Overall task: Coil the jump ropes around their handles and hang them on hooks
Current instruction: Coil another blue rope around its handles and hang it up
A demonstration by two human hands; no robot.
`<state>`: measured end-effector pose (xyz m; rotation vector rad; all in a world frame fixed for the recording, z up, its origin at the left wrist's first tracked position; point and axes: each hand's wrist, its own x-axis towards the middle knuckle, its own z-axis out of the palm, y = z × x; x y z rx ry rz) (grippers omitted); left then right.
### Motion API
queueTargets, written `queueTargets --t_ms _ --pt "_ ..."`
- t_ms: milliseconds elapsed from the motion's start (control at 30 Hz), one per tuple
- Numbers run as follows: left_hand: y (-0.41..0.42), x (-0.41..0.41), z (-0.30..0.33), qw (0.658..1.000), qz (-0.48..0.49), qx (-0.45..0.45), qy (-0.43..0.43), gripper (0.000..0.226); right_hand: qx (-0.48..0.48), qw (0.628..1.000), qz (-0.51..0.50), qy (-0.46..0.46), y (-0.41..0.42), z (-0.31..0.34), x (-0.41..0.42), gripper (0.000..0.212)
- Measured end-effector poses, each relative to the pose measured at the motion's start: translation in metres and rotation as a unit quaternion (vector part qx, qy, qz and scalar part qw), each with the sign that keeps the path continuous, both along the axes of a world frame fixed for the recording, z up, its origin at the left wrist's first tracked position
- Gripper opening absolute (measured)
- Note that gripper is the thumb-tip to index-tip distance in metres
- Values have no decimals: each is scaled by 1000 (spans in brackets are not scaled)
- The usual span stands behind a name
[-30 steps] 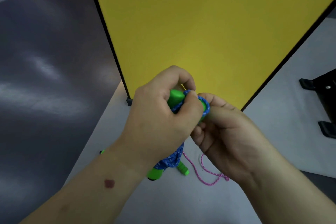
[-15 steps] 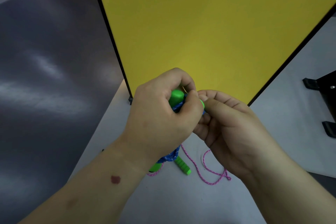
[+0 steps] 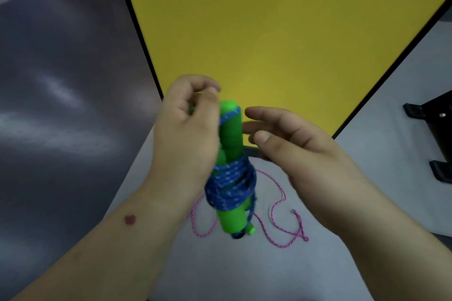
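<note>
A jump rope with bright green handles (image 3: 231,134) hangs upright in front of me, its blue white-flecked rope (image 3: 230,186) coiled thickly around the lower half of the handles. My left hand (image 3: 188,129) grips the upper part of the handles from the left, fingers curled near the top. My right hand (image 3: 288,139) hovers just to the right of the handles, fingers spread, holding nothing. A pink rope (image 3: 276,222) lies loose on the grey table (image 3: 244,271) below; a small green handle end (image 3: 250,230) peeks out beneath the bundle.
A yellow board (image 3: 269,32) with a black frame stands upright behind my hands. Black stand feet (image 3: 437,129) sit on the table at the right edge. To the left of the table there is dark floor (image 3: 61,105).
My right hand has let go of the handles and opened, moving away to the right. My left hand has lifted the bundle, so the coiled blue rope shows in full.
</note>
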<state>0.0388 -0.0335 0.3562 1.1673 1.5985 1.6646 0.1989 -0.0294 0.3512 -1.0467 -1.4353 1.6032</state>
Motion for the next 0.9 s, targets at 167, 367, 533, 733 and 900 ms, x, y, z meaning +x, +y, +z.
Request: queueTargets --t_ms 167,367,533,733,900 --pt "16 -13 6 922 88 -64 -371 23 -85 986 114 -91 2 4 13 51" --pt "7 -17 -6 995 5 -98 24 48 -166 984 -51 47 11 15 11 22" --pt "-10 -3 -11 868 -253 -25 426 81 -223 966 -113 58 9 18 9 12" --pt "-2 -12 -12 932 -253 -54 254 39 -60 990 -54 -113 9 14 16 32" --pt "-1 -16 -10 927 -308 -136 165 30 75 988 -23 -137 6 23 15 23"
